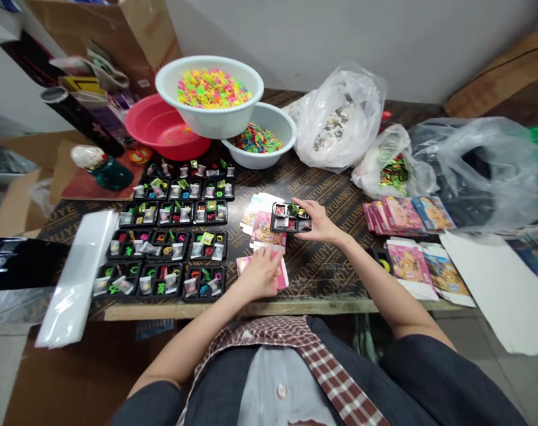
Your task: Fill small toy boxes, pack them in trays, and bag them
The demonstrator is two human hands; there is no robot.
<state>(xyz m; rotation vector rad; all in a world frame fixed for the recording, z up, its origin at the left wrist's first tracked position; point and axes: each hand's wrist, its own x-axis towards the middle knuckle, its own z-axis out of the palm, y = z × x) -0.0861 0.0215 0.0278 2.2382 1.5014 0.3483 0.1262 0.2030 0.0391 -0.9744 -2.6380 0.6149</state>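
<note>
A small black compartment tray (291,225) with coloured pieces and wrapped items is held at its right side by my right hand (317,222), thumb and fingers closed on its edges. Just below and to its left, my left hand (262,272) rests on a pink printed box (282,278) near the table's front edge; its fingers are bent over the card and their grip is partly hidden. Another pink printed box (264,228) lies between the hands, overlapping some lighter cards (251,213). Rows of similar filled black trays (167,245) stand to the left of my hands.
At the back are a white bowl (162,83) of bright pieces, a red bowl (140,127), a smaller white bowl (240,157) and plastic bags (313,130). Printed boxes (397,213) are stacked at right. Clear plastic sleeves (78,284) hang over the front edge at left.
</note>
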